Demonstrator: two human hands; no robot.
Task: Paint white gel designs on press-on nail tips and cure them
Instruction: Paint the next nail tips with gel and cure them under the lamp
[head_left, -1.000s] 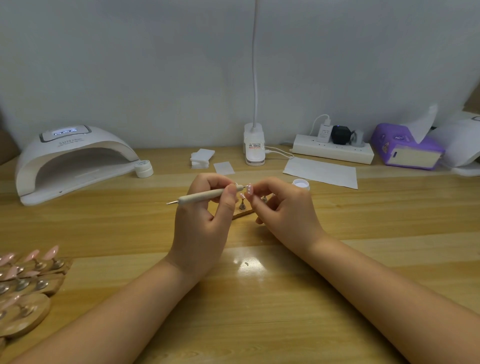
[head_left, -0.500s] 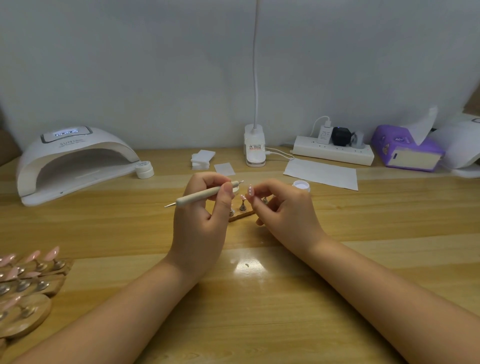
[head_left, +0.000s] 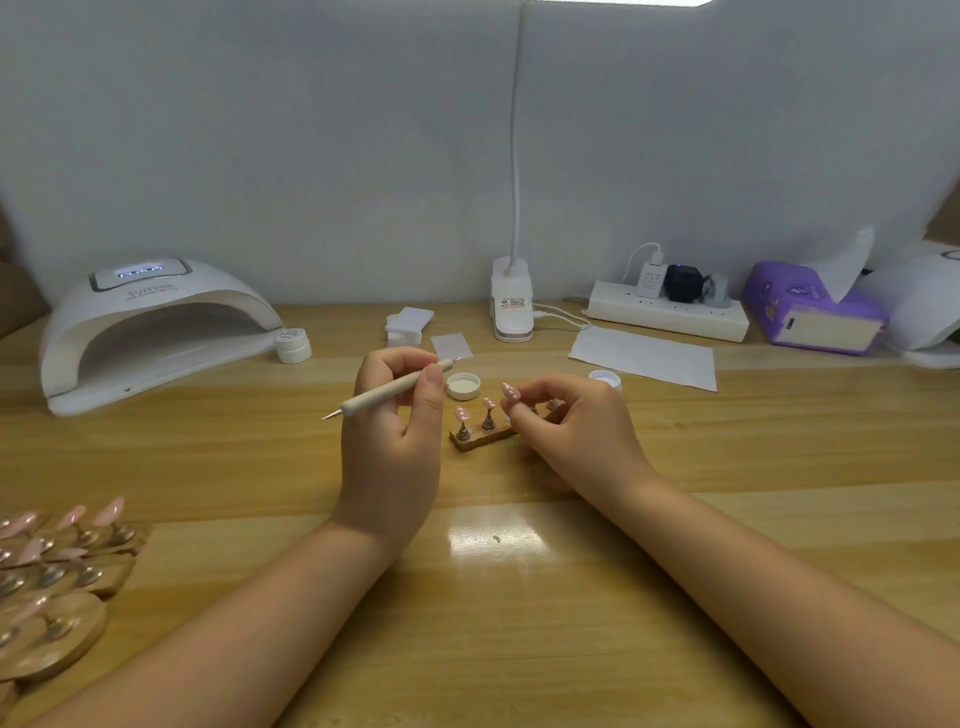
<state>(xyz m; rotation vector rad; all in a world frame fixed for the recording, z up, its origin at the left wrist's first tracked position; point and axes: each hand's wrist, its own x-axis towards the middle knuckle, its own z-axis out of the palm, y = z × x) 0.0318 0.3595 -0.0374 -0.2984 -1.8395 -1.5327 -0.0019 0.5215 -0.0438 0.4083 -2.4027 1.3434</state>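
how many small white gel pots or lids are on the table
3. A closed pot by the curing lamp, an open lid beside the left hand, and an open pot behind the right hand, partly hidden.

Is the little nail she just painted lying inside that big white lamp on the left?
No, the nail tip is pinched in her right hand, above the wooden stand, away from the lamp.

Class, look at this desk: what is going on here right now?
A person is decorating press-on nail tips. The left hand grips a dotting pen, while the right hand pinches one pink nail tip that already bears white dots. Two more dotted tips stand on the small wooden holder between the hands. An open gel jar lid lies just behind it, and the curing lamp waits at the far left.
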